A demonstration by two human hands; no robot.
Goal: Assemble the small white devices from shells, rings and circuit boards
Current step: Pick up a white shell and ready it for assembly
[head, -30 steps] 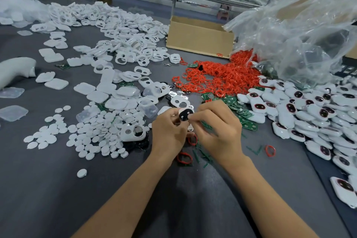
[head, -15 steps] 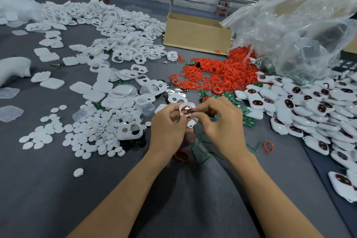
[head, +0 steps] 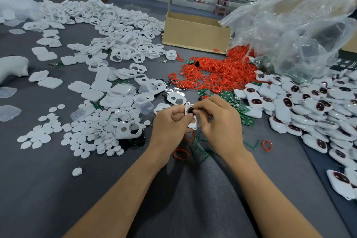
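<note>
Both hands meet over the grey table and hold one small white shell (head: 193, 122) with two round holes. My left hand (head: 170, 121) grips its left edge with thumb and fingers. My right hand (head: 218, 121) pinches at its upper hole, where something dark sits. Behind the hands lies a heap of red rings (head: 214, 72). Green circuit boards (head: 228, 96) lie scattered just right of the hands. White shells (head: 123, 52) are piled at the back left, and finished white devices (head: 309, 106) are piled on the right.
Small white discs (head: 92, 131) are spread to the left of my hands. A cardboard box (head: 195, 33) and a big clear plastic bag (head: 297, 25) stand at the back. Loose red rings (head: 267, 145) and green scraps lie near my wrists.
The shell has turned between my fingers; the hands stay together at the same spot, and my right fingers now work at its upper hole.
</note>
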